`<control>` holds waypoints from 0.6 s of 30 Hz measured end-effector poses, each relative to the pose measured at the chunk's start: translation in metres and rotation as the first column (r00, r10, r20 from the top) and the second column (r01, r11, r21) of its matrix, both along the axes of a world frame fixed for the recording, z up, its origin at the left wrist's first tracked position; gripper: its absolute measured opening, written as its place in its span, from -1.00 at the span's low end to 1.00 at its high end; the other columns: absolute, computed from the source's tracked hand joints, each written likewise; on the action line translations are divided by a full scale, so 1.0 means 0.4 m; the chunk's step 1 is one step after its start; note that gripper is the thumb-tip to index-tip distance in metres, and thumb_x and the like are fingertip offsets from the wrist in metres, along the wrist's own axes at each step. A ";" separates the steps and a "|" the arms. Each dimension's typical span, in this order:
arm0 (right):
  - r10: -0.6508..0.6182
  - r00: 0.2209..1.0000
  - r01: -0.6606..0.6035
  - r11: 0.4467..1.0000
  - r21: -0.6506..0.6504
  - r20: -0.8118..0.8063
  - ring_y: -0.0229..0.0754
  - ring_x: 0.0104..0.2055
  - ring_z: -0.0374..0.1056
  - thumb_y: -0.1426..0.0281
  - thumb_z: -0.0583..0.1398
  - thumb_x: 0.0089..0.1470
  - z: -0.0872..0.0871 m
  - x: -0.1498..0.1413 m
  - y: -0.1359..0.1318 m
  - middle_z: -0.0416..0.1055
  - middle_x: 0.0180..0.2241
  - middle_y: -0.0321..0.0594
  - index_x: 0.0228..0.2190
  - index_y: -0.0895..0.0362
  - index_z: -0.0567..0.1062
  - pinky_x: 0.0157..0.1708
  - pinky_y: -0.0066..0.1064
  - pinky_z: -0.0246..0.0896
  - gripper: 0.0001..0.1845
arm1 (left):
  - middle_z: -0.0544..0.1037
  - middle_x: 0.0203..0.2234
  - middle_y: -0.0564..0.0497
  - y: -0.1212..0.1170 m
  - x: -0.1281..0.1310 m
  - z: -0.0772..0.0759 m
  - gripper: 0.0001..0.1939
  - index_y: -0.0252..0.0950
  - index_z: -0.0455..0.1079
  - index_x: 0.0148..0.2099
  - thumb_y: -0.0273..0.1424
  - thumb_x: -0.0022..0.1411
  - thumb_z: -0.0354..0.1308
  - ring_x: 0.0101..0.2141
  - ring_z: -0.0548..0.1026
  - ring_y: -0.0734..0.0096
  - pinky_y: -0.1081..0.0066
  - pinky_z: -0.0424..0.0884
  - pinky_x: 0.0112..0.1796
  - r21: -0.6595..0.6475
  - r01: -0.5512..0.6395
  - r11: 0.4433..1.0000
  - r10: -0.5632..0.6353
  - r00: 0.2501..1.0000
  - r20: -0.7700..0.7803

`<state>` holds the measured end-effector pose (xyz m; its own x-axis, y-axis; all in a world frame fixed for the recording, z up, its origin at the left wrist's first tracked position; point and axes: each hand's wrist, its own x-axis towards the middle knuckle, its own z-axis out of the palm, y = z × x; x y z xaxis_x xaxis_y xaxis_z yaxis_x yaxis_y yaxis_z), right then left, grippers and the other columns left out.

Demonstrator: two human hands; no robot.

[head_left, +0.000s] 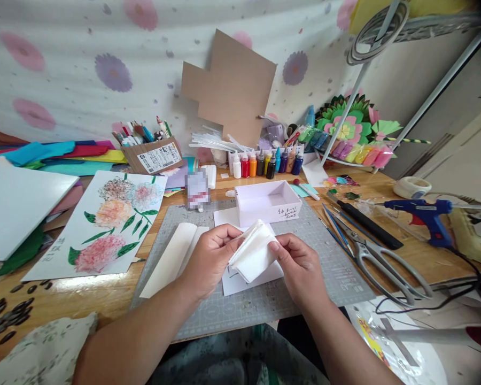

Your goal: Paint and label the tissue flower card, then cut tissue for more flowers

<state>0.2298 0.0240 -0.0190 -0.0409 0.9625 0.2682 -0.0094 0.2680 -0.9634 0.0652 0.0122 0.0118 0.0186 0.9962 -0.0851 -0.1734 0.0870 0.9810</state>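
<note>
A small stack of folded white paper is held up between both hands over the grey cutting mat. My left hand pinches its left edge, where several layers show. My right hand grips the right side, thumb pressed on the front face. Beneath them lies a white sheet on the mat, partly hidden. Just beyond stands an open white paper box with dark handwriting on its front. Left of my left hand rests a folded cream sheet.
Right of the mat lie scissors, a black-handled cutter, brushes and a blue glue gun. Paint bottles line the back. A flower painting lies left, near dark seed-like pieces. Brown cardboard leans behind.
</note>
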 end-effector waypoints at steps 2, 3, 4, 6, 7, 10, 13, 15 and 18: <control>-0.003 1.000 0.003 1.000 -0.004 0.008 -0.33 -0.53 0.18 0.26 0.20 0.02 0.002 0.000 0.000 0.30 -0.60 -0.33 -0.56 0.15 0.42 -0.52 -0.53 0.13 -0.76 | 0.45 -0.59 0.09 -0.002 -0.001 0.001 -0.80 -0.31 0.44 -0.41 -0.27 0.04 0.29 -0.56 0.31 0.56 0.56 0.19 -0.51 0.011 0.026 1.000 -0.026 1.000 0.001; -0.009 1.000 0.009 1.000 -0.008 0.011 -0.32 -0.53 0.18 0.26 0.20 0.01 0.003 0.001 0.000 0.30 -0.60 -0.33 -0.57 0.15 0.43 -0.53 -0.53 0.13 -0.76 | 0.44 -0.60 0.10 -0.003 -0.002 0.001 -0.82 -0.30 0.43 -0.43 -0.29 0.04 0.28 -0.57 0.30 0.57 0.56 0.17 -0.52 0.015 0.039 0.999 -0.039 0.999 -0.001; -0.017 1.000 0.017 1.000 -0.009 0.015 -0.32 -0.54 0.18 0.26 0.20 0.00 0.005 0.001 0.000 0.30 -0.60 -0.32 -0.57 0.15 0.43 -0.54 -0.53 0.13 -0.76 | 0.42 -0.62 0.11 -0.003 -0.004 0.001 -0.83 -0.30 0.42 -0.45 -0.31 0.03 0.28 -0.58 0.28 0.57 0.56 0.15 -0.54 0.019 0.050 0.999 -0.049 0.999 -0.007; -0.028 0.999 0.028 1.000 -0.007 0.037 -0.33 -0.56 0.16 0.26 0.21 -0.01 0.007 0.003 0.000 0.29 -0.62 -0.33 -0.57 0.15 0.42 -0.57 -0.53 0.10 -0.76 | 0.35 -0.66 0.12 -0.003 -0.008 0.001 -0.82 -0.32 0.39 -0.49 -0.33 0.05 0.24 -0.60 0.22 0.58 0.55 0.11 -0.55 0.033 0.066 0.997 -0.065 0.998 -0.026; -0.029 0.998 0.030 1.000 -0.003 0.057 -0.33 -0.57 0.15 0.27 0.20 -0.02 0.008 0.005 0.000 0.27 -0.62 -0.34 -0.58 0.15 0.41 -0.58 -0.53 0.08 -0.77 | 0.33 -0.67 0.12 -0.003 -0.011 0.001 -0.80 -0.32 0.39 -0.49 -0.31 0.08 0.21 -0.60 0.21 0.57 0.54 0.11 -0.55 0.044 0.075 0.996 -0.073 0.997 -0.040; -0.030 0.992 0.029 0.999 0.013 0.124 -0.35 -0.59 0.11 0.28 0.18 0.00 0.009 0.010 0.001 0.23 -0.64 -0.36 -0.58 0.15 0.39 -0.60 -0.54 0.04 -0.76 | 0.40 -0.57 0.06 -0.004 -0.018 0.003 -0.73 -0.32 0.42 -0.37 -0.20 0.16 0.13 -0.52 0.28 0.49 0.50 0.17 -0.49 0.085 0.151 0.985 -0.142 0.984 -0.107; -0.019 0.984 0.015 1.000 0.019 0.178 -0.36 -0.62 0.07 0.28 0.17 0.01 0.010 0.013 0.001 0.19 -0.66 -0.38 -0.59 0.15 0.37 -0.62 -0.54 -0.01 -0.76 | 0.47 -0.44 0.02 -0.008 -0.018 0.008 -0.67 -0.29 0.40 -0.19 -0.16 0.09 0.21 -0.43 0.36 0.41 0.47 0.23 -0.42 0.087 0.248 0.965 -0.219 0.941 -0.256; -0.014 0.976 0.007 0.999 0.035 0.219 -0.37 -0.63 0.06 0.29 0.16 0.01 0.013 0.013 0.000 0.18 -0.68 -0.38 -0.59 0.15 0.37 -0.63 -0.53 -0.02 -0.76 | 0.44 -0.44 0.06 -0.010 -0.013 0.011 -0.66 -0.28 0.38 -0.18 -0.17 0.07 0.23 -0.43 0.34 0.42 0.49 0.21 -0.43 0.089 0.250 0.964 -0.195 0.897 -0.397; -0.037 0.955 0.007 0.994 0.105 0.294 -0.36 -0.62 0.10 0.32 0.16 0.01 0.019 0.011 -0.003 0.22 -0.67 -0.37 -0.60 0.15 0.37 -0.61 -0.53 0.02 -0.78 | 0.33 -0.56 0.12 -0.013 -0.004 0.012 -0.73 -0.27 0.34 -0.32 -0.15 0.15 0.14 -0.50 0.25 0.47 0.50 0.12 -0.49 0.128 0.214 0.968 -0.105 0.816 -0.568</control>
